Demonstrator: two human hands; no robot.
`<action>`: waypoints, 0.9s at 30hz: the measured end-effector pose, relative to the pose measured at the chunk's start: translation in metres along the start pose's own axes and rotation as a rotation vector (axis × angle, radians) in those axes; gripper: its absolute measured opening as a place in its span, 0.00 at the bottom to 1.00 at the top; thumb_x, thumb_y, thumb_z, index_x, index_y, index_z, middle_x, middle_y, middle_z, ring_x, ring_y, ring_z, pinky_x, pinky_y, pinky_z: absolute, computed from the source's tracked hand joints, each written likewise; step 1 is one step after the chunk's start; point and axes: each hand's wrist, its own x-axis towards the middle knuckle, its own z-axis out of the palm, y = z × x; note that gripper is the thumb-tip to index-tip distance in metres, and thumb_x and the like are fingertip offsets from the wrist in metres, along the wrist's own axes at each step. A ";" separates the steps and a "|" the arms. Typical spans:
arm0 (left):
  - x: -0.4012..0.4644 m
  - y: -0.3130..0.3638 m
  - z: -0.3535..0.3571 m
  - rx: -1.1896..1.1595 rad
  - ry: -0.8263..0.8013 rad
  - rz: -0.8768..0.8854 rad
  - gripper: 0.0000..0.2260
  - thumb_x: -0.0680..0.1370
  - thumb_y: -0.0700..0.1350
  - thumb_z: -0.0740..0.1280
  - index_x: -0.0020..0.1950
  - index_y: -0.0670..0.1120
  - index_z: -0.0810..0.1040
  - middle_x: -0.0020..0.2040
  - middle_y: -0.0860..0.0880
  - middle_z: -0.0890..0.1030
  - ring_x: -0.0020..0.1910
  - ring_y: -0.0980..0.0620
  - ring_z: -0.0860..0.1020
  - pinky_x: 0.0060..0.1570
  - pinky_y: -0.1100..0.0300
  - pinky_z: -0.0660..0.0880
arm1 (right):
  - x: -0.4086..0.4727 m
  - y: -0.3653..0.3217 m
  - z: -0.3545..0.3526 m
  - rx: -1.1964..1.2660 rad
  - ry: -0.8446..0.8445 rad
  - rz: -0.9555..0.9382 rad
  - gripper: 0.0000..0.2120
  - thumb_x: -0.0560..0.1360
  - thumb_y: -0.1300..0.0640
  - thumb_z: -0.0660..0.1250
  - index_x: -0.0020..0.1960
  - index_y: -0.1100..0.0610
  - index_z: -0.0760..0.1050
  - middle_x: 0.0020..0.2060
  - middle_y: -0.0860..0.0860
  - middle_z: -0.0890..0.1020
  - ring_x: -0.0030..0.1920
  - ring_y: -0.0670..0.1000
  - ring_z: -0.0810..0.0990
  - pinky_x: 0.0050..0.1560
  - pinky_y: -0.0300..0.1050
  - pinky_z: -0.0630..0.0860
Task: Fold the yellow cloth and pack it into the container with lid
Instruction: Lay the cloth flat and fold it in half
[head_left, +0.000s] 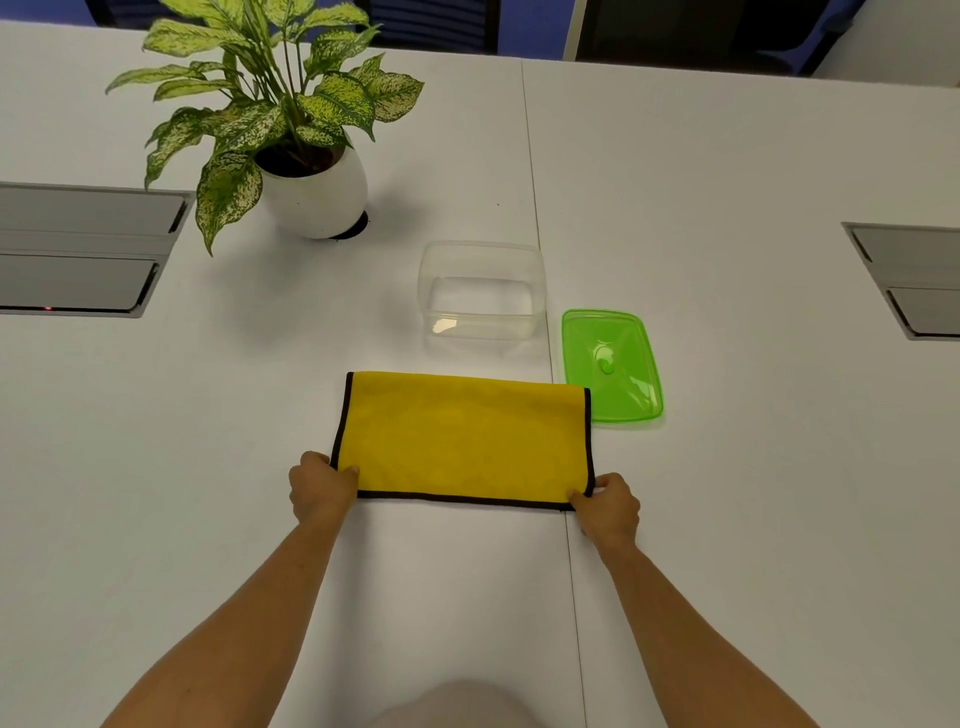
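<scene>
The yellow cloth (464, 439), soft, light and limp by the look of it, lies folded on the table (727, 208) before the empty container (482, 291), its near corners pinched by the left hand (322, 488) and right hand (608, 506), the best hold.

Bright, even overhead light w/ soft faint shadows, slight wide-angle bowing at edges, mild overall softness.
</scene>
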 end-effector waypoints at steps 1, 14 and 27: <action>0.000 -0.001 -0.001 0.002 -0.014 -0.015 0.20 0.73 0.44 0.74 0.60 0.35 0.74 0.56 0.35 0.78 0.52 0.35 0.78 0.49 0.45 0.77 | 0.000 -0.001 0.000 0.028 -0.007 0.017 0.20 0.70 0.57 0.75 0.56 0.63 0.72 0.52 0.61 0.80 0.48 0.58 0.78 0.46 0.47 0.75; 0.009 -0.012 -0.015 -0.323 -0.292 -0.060 0.09 0.75 0.46 0.70 0.44 0.40 0.78 0.41 0.40 0.79 0.37 0.44 0.75 0.40 0.54 0.73 | -0.004 -0.001 -0.003 0.327 -0.127 -0.063 0.09 0.76 0.56 0.68 0.49 0.61 0.75 0.37 0.59 0.82 0.29 0.49 0.80 0.30 0.44 0.78; 0.010 -0.029 -0.032 -0.592 -0.300 -0.032 0.05 0.76 0.42 0.70 0.45 0.40 0.82 0.42 0.41 0.82 0.40 0.45 0.79 0.46 0.53 0.78 | 0.000 0.002 -0.028 0.638 -0.299 0.029 0.09 0.76 0.60 0.68 0.47 0.65 0.82 0.44 0.57 0.85 0.39 0.51 0.85 0.36 0.38 0.81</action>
